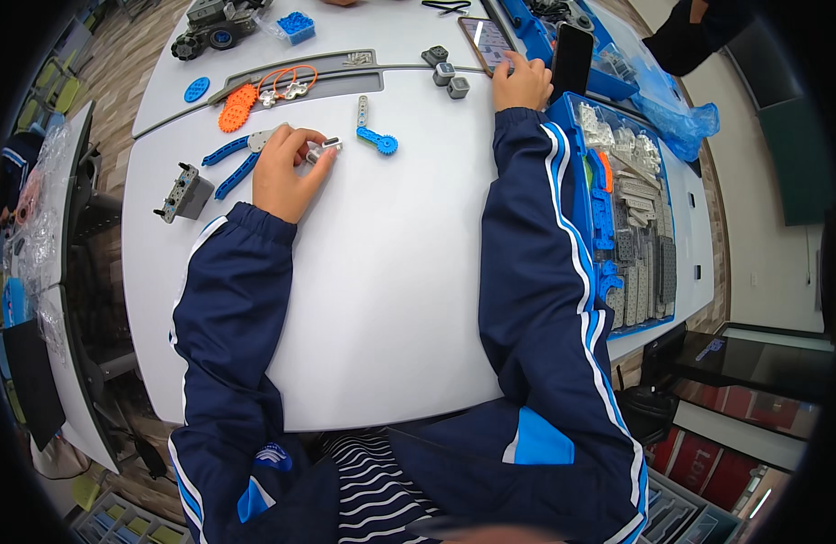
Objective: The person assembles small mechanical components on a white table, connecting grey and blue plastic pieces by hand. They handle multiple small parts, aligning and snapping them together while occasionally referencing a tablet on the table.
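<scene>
- Left hand [286,177], toward 10 o'clock from the middle of the bench [381,290], pinches a small pale piece [331,143] between thumb and fingers (they hide part of it).
- Right hand [524,86], toward 1 o'clock, is loosely curled, fingertips over the near right corner of a phone [486,41]; whether they press it, I cannot tell.
- Pliers [237,175], blue-handled, lie at the left hand's 9 o'clock, their head just beside it; a grey block [191,195] is farther out that way.
- Orange gears [235,115] lie at its 11 o'clock, a blue-and-grey link [373,137] at its 2, past the piece.
- Grey cubes [444,72] sit at the right hand's 9 o'clock.
- Blue box [577,184], full of parts: 3 o'clock from the bench's middle.
</scene>
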The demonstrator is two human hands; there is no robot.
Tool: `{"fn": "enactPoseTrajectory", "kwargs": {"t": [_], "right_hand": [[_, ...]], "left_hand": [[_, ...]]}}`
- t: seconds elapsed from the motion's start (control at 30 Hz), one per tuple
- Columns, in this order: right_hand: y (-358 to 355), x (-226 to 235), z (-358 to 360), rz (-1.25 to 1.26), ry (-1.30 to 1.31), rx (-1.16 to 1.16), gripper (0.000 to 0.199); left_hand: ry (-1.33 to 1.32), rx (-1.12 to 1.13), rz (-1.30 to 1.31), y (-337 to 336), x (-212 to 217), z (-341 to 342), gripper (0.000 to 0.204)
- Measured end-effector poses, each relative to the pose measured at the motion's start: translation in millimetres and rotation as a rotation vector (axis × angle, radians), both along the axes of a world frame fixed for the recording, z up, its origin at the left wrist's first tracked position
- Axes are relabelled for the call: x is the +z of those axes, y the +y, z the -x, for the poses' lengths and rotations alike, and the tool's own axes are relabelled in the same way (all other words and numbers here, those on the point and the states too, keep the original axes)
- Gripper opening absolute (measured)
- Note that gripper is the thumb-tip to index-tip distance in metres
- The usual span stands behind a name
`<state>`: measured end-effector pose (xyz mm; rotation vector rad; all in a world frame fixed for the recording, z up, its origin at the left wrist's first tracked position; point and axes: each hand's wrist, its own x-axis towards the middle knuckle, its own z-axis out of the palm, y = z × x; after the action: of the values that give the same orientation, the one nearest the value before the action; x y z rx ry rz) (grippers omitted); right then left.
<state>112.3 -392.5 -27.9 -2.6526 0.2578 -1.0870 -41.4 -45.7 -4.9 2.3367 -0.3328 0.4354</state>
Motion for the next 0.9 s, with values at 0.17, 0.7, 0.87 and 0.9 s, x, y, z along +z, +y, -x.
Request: {"fn": "enactPoseTrajectory", "kwargs": {"t": [0.17,0.7,0.87,0.9], "right_hand": [[1.7,1.9,2.5,0.002,0.023,-0.012,0.023],[-0.5,5.1,2.1,-0.021,0.044,-0.012,0.022],[0.1,3.0,2.0,-0.028,0.077,-0.011,0.022],[0.1,2.9,2.1,-0.028,0.06,0.013,0.022]], "left_hand": [[0.002,0.0,0.006,0.2,0.9,0.5,0.019],[0.007,0.005,0.005,0.7,-0.7,-0.1,0.02],[0.005,0.001,0.01,0.9,-1.1,-0.5,0.019],[0.01,0.004,0.006,0.8,-1.1,-0.7,0.019]]}}
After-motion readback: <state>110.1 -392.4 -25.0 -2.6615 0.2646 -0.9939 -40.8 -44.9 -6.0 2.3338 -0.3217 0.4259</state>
